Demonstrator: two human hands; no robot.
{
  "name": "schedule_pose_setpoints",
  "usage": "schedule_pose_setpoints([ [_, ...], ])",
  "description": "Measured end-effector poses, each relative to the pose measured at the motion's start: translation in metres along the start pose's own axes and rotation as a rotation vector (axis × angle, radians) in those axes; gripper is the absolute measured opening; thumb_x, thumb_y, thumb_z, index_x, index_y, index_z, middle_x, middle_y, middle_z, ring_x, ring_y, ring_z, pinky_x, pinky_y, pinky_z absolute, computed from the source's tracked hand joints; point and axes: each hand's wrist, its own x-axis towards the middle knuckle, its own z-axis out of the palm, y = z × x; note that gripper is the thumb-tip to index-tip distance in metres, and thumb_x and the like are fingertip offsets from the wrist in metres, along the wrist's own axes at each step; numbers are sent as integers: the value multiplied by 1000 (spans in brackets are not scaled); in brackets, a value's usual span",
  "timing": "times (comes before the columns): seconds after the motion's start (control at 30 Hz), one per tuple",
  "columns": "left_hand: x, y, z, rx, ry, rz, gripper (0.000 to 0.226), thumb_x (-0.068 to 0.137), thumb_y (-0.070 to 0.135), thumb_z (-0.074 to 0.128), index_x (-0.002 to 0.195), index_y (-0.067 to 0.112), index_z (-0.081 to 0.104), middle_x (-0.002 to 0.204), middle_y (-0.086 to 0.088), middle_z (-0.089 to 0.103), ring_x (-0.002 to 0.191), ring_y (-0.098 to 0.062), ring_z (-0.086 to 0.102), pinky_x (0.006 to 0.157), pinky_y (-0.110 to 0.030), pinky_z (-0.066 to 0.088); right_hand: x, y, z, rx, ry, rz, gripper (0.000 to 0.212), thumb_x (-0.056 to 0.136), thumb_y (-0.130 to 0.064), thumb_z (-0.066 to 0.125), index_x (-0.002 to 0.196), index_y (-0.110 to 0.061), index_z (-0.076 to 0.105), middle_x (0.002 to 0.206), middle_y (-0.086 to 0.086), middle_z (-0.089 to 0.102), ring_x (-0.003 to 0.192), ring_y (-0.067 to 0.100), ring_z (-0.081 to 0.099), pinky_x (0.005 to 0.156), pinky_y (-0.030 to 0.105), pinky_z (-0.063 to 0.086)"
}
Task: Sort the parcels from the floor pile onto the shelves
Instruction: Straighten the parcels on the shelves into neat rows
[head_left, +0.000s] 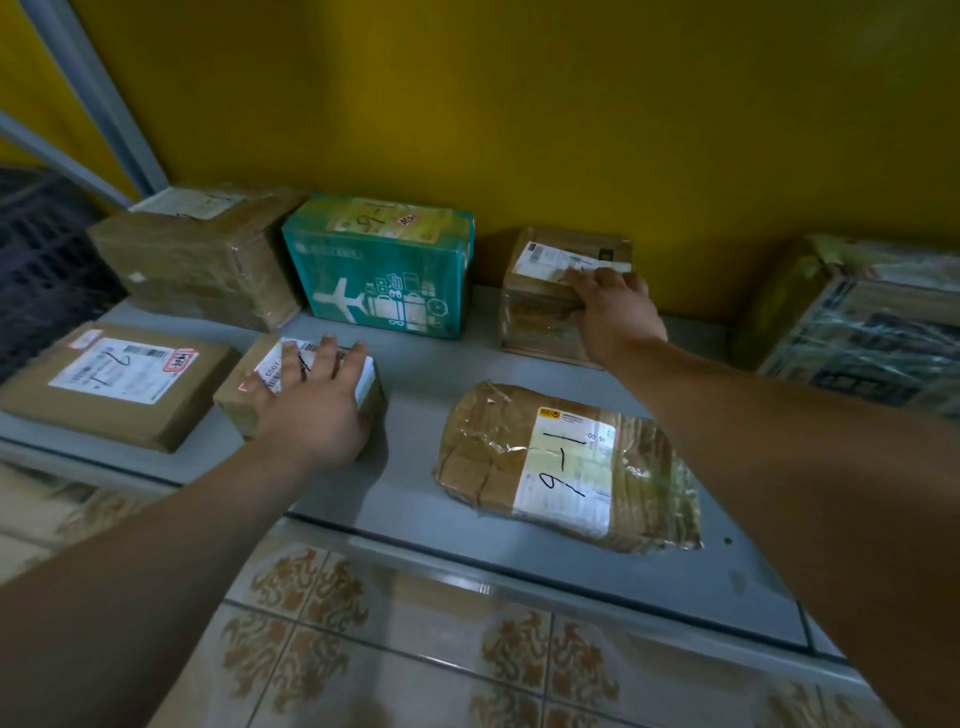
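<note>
Cardboard under both: left hand (311, 405) flat, fingers spread, on the small box (234, 402); right hand (618, 312) seemingly pinching the rear box (540, 322). Square each snugly, labels facing up.

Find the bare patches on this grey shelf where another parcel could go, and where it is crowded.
Bare: the shelf strip between the small box under the left hand and the taped parcel, before the teal box; also the front right corner. Crowded: the left end, round the flat brown box.
</note>
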Motion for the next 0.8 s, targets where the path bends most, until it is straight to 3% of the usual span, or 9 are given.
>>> schedule_pose_setpoints([
  [0.23, -15, -3, -5, 41, -8, -5, 74, 95, 42, 46, 153, 33, 1, 163, 1, -5, 148, -36, -4, 111, -67, 12, -19, 25, -3, -6, 13, 69, 61, 101, -17, 46, 156, -29, 22, 157, 7, 29, 144, 38, 18, 113, 54, 32],
  [0.33, -20, -2, -9, 39, -19, 9, 74, 95, 48, 44, 153, 34, 0, 163, 2, -6, 148, -35, -3, 111, -66, 13, -19, 14, -8, -60, -6, 129, 67, 99, -23, 49, 156, -31, 16, 162, 7, 18, 149, 35, 9, 116, 63, 15],
  [0.43, -24, -1, -14, 14, -63, 37, 79, 92, 59, 43, 153, 34, 0, 163, 5, -7, 149, -31, -3, 113, -63, 14, -23, -13, -11, -92, 16, 68, 67, 99, -37, 47, 156, -27, 15, 163, 10, 15, 151, 35, 6, 120, 58, 9],
  [0.6, -28, -20, -33, -121, -42, 103, 78, 90, 67, 37, 154, 32, 10, 164, 4, 1, 150, -23, 3, 117, -52, 13, -32, -75, -22, -85, -37, -46, 67, 99, -46, 46, 156, -23, 19, 163, 10, 18, 151, 32, 10, 121, 52, 16],
  [0.8, -10, -95, -49, -219, -107, 67, 68, 92, 65, 36, 150, 32, 25, 163, 0, 11, 148, -26, 9, 116, -55, 13, -43, -144, -38, -66, -135, -68, 67, 98, -48, 47, 155, -23, 21, 158, 6, 26, 147, 31, 19, 115, 47, 24],
])
